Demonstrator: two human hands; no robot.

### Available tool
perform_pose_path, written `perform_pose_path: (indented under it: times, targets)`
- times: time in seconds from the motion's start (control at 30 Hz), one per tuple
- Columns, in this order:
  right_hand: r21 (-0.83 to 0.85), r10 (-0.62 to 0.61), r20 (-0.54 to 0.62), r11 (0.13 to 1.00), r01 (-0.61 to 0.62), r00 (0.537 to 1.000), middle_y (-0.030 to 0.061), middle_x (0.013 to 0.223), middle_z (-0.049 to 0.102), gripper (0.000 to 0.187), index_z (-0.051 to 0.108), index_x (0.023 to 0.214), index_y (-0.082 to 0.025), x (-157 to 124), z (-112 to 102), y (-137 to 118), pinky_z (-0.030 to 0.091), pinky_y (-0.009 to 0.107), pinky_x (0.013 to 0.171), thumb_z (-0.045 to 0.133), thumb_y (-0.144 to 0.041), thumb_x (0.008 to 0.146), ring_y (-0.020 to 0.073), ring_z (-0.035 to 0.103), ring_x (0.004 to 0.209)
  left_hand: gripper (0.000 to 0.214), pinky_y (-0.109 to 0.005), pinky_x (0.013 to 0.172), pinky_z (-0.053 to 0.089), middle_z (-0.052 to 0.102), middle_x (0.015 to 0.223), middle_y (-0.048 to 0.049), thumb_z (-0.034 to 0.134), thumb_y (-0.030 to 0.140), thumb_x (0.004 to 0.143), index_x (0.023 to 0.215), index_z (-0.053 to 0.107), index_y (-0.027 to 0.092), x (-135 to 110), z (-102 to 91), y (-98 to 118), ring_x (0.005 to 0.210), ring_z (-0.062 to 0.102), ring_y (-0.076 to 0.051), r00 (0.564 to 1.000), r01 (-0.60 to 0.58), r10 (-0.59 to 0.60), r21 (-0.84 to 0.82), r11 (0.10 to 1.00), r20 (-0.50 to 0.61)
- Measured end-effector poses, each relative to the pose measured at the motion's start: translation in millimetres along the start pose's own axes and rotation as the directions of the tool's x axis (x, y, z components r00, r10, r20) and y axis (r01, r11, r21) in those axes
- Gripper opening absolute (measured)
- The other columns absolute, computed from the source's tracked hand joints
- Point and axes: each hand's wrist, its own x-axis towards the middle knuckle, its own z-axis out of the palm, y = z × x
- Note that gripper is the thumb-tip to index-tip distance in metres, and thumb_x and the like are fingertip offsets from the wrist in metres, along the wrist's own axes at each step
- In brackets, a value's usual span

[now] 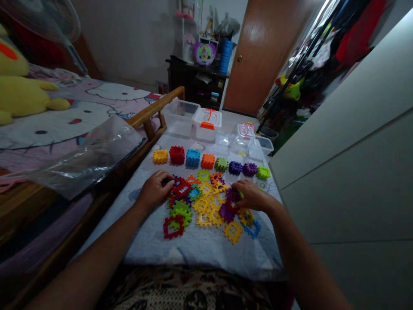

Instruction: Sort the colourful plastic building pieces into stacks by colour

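A heap of flat, toothed plastic tiles (pixel 206 202) in red, green, yellow, blue and purple lies on a pale cloth-covered table (pixel 200 245). My left hand (pixel 155 189) rests curled at the heap's left edge, fingers on a red tile (pixel 181 187). At the heap's right side, the fingers of my right hand (pixel 253 196) are closed around a purple tile (pixel 232 196). Behind the heap stands a row of several assembled cubes, from a yellow cube (pixel 160 156) on the left to a green cube (pixel 263 173) on the right.
Clear plastic boxes (pixel 180 114), one with an orange latch (pixel 207 122), stand at the table's far end. A bed with a wooden rail (pixel 155 110), a plastic bag (pixel 93 155) and a yellow plush toy (pixel 19 92) lies left. A white cabinet (pixel 348 150) stands right.
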Motion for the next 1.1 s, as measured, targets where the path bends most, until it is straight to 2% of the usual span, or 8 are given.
perform_pose_path:
  times: [0.17, 0.43, 0.5, 0.57, 0.63, 0.77, 0.93, 1.1]
  targets:
    - [0.027, 0.013, -0.062, 1.000, -0.011, 0.998, 0.0110, 0.105, 0.063, 0.043, 0.064, 0.111, -0.018, 4.8, 10.8, 1.4, 0.045, 0.039, 0.087, 0.075, -0.025, 0.070, 0.0279, 0.057, 0.098, 0.021, -0.034, 0.084, 0.048, 0.065, 0.092, -0.0058, 0.053, 0.036, 0.082, 0.085, 0.065, 0.020, 0.0, -0.4, 1.0, 0.089, 0.061, -0.023, 1.000, 0.008, -0.008, 0.002, 1.000, -0.007]
    - [0.088, 0.161, -0.246, 0.986, -0.144, 0.956, 0.0128, 0.117, 0.058, 0.046, 0.058, 0.118, -0.019, -2.9, 19.4, 8.8, 0.042, 0.042, 0.093, 0.074, -0.027, 0.076, 0.0307, 0.053, 0.110, 0.023, -0.034, 0.085, 0.048, 0.065, 0.093, -0.0062, 0.052, 0.037, 0.083, 0.085, 0.065, 0.019, 0.1, -0.4, 1.2, 0.090, 0.061, -0.023, 1.000, 0.015, -0.015, 0.004, 1.000, 0.000]
    - [0.120, 0.146, -0.254, 0.986, -0.118, 0.956, 0.0118, 0.114, 0.058, 0.041, 0.058, 0.116, -0.019, -12.5, 18.8, 1.2, 0.043, 0.041, 0.092, 0.072, -0.030, 0.079, 0.0289, 0.053, 0.106, 0.023, -0.034, 0.085, 0.048, 0.064, 0.092, -0.0061, 0.052, 0.037, 0.083, 0.084, 0.065, 0.019, 0.2, 0.3, 0.2, 0.089, 0.061, -0.023, 1.000, 0.018, -0.018, 0.001, 1.000, 0.000]
    - [0.149, 0.078, -0.223, 0.988, -0.046, 0.972, 0.0094, 0.107, 0.059, 0.036, 0.060, 0.111, -0.020, -23.8, 17.2, -13.0, 0.043, 0.040, 0.090, 0.072, -0.033, 0.080, 0.0266, 0.054, 0.100, 0.023, -0.034, 0.085, 0.048, 0.064, 0.092, -0.0060, 0.052, 0.038, 0.083, 0.084, 0.065, 0.019, 0.2, 0.9, -0.8, 0.089, 0.061, -0.023, 1.000, 0.015, -0.015, 0.003, 1.000, 0.003]
    - [0.148, 0.024, -0.202, 0.989, 0.006, 0.979, 0.0087, 0.110, 0.058, 0.038, 0.060, 0.105, -0.022, -33.5, 17.6, -29.8, 0.042, 0.040, 0.089, 0.078, -0.035, 0.073, 0.0267, 0.052, 0.100, 0.023, -0.034, 0.085, 0.048, 0.064, 0.092, -0.0060, 0.052, 0.038, 0.083, 0.085, 0.065, 0.019, 0.2, 1.1, -1.4, 0.089, 0.061, -0.023, 1.000, 0.012, -0.012, 0.006, 1.000, 0.003]
    - [0.090, 0.004, -0.199, 0.996, 0.014, 0.980, 0.0089, 0.108, 0.057, 0.036, 0.059, 0.094, -0.021, -40.4, 28.4, -51.8, 0.040, 0.038, 0.087, 0.081, -0.031, 0.067, 0.0265, 0.049, 0.099, 0.022, -0.034, 0.084, 0.048, 0.064, 0.092, -0.0058, 0.052, 0.037, 0.083, 0.085, 0.065, 0.019, 0.3, 1.0, -1.8, 0.089, 0.061, -0.023, 1.000, 0.013, -0.013, 0.007, 1.000, -0.005]
    - [0.090, 0.005, -0.233, 0.996, 0.017, 0.972, 0.0064, 0.095, 0.057, 0.011, 0.059, 0.083, -0.020, -35.3, 41.3, -51.8, 0.038, 0.034, 0.082, 0.068, -0.018, 0.076, 0.0223, 0.049, 0.092, 0.022, -0.034, 0.085, 0.047, 0.064, 0.092, -0.0059, 0.052, 0.037, 0.083, 0.085, 0.065, 0.019, 0.7, 1.1, -1.9, 0.090, 0.061, -0.023, 1.000, 0.011, -0.011, 0.009, 1.000, -0.001]
    - [0.202, -0.017, -0.327, 0.976, 0.087, 0.945, 0.0046, 0.087, 0.058, 0.006, 0.059, 0.078, -0.020, -35.5, 38.1, -51.8, 0.039, 0.033, 0.080, 0.061, -0.017, 0.083, 0.0194, 0.051, 0.087, 0.023, -0.034, 0.084, 0.047, 0.064, 0.092, -0.0061, 0.052, 0.038, 0.083, 0.085, 0.065, 0.019, 0.7, 1.1, -1.9, 0.089, 0.061, -0.022, 1.000, 0.013, -0.013, 0.008, 1.000, 0.005]
